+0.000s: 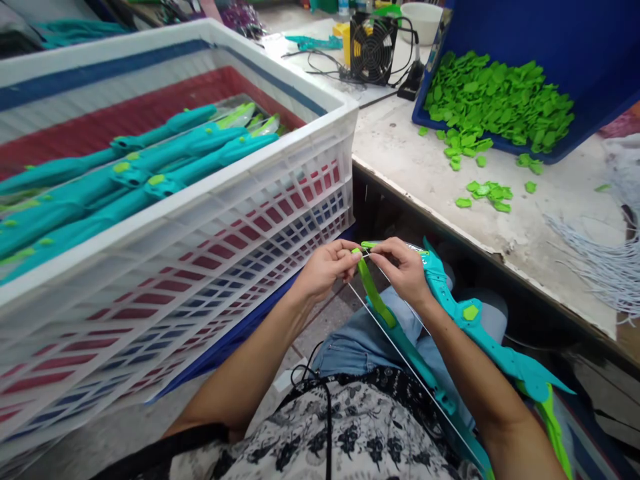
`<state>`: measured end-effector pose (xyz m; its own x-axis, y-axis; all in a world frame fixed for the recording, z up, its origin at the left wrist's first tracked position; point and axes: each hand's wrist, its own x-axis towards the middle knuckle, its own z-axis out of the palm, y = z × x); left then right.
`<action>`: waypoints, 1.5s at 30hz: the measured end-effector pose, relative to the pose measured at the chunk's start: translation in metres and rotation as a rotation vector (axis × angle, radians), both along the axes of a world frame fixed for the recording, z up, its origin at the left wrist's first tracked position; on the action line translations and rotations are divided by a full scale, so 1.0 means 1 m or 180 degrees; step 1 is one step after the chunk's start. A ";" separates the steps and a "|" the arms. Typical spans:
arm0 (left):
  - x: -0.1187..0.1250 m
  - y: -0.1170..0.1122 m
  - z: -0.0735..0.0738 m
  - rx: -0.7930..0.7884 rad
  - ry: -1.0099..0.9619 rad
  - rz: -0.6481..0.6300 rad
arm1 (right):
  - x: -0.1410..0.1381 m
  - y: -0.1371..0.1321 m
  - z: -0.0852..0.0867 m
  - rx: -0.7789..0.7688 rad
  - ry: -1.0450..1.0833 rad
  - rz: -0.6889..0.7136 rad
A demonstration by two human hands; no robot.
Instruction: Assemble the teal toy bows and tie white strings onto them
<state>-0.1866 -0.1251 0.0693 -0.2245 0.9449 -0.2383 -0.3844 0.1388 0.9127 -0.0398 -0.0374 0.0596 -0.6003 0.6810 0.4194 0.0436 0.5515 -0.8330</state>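
A teal and green plastic piece, which looks like a toy bow (455, 300), lies across my lap. My left hand (324, 268) has its fingers closed at the end of a bright green limb (376, 293) and pinches a thin white string there. Close beside it, my right hand (403, 268) pinches the string (394, 345) between thumb and finger. The string runs down along a teal arm (413, 357) toward my lower right. My fingers partly hide the green tip and whatever loop or knot is there.
On my left stands a white crate (345, 120) holding several similar teal pieces (165, 160). The worktable (395, 147) bears a tilted blue bin (537, 157) of green plastic pieces (500, 93), a small pile of them (493, 193), a black fan (374, 50) and bundled white strings (595, 260).
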 end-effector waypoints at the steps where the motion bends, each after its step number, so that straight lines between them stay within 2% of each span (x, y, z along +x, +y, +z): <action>1: 0.000 0.000 0.001 -0.0003 0.0017 -0.0013 | -0.001 0.002 0.002 0.0051 0.0036 0.0028; 7: 0.002 0.002 0.007 -0.0016 -0.0109 -0.0065 | 0.005 0.008 0.005 0.0156 -0.0142 0.0347; 14: 0.008 0.010 0.007 0.0022 -0.0133 -0.0183 | 0.014 0.009 0.012 0.0118 -0.0048 0.0247; 17: 0.008 0.013 0.006 -0.0047 0.0186 -0.0317 | 0.012 0.005 0.015 0.0107 -0.0106 0.0259; 20: 0.009 0.015 0.005 -0.0125 0.0908 -0.0377 | 0.011 0.015 0.015 -0.0014 -0.0208 0.0147; 23: 0.014 0.014 0.003 0.0139 0.1770 0.0061 | 0.016 0.058 0.015 -0.0286 -0.0073 -0.0434; 25: 0.019 0.012 0.003 0.0487 0.1933 0.0369 | 0.025 0.094 0.020 -0.0375 0.0278 -0.1231; 27: 0.024 0.013 0.004 0.0756 0.1873 0.0314 | 0.033 0.116 0.030 -0.0317 0.0764 -0.2028; 28: 0.027 0.014 0.005 0.0824 0.1870 0.0182 | 0.036 0.116 0.036 -0.0242 0.0952 -0.2252; 29: 0.029 0.017 0.007 0.0833 0.1880 0.0032 | 0.037 0.108 0.042 -0.0148 0.1045 -0.2286; 30: 0.030 0.021 0.009 0.0788 0.1838 -0.0111 | 0.036 0.092 0.047 -0.0021 0.1042 -0.2140; 32: 0.032 0.032 0.014 0.0581 0.1395 -0.0281 | 0.029 0.046 0.050 0.0292 0.0742 -0.1451; 33: 0.032 0.038 0.017 0.0439 0.1052 -0.0308 | 0.024 0.022 0.048 0.0500 0.0600 -0.1106; 35: 0.030 0.046 0.023 0.0175 0.0505 -0.0258 | 0.015 -0.016 0.038 0.0838 0.0452 -0.0792; 36: 0.028 0.049 0.027 0.0105 0.0457 -0.0173 | 0.011 -0.027 0.032 0.0951 0.0410 -0.0729; 37: 0.025 0.049 0.032 0.0091 0.0615 -0.0087 | 0.008 -0.034 0.025 0.1006 0.0392 -0.0724; 39: 0.019 0.045 0.045 0.0173 0.1369 0.0076 | 0.004 -0.036 0.016 0.0954 0.0423 -0.0784; 41: 0.015 0.036 0.056 0.0248 0.2074 0.0244 | 0.001 -0.032 0.014 0.0750 0.0562 -0.0863; 43: 0.016 0.028 0.063 0.0233 0.2019 0.0395 | -0.002 -0.028 0.018 0.0495 0.0722 -0.0898; 45: 0.021 0.024 0.063 0.0160 0.1263 0.0462 | -0.004 -0.028 0.024 0.0264 0.0847 -0.0935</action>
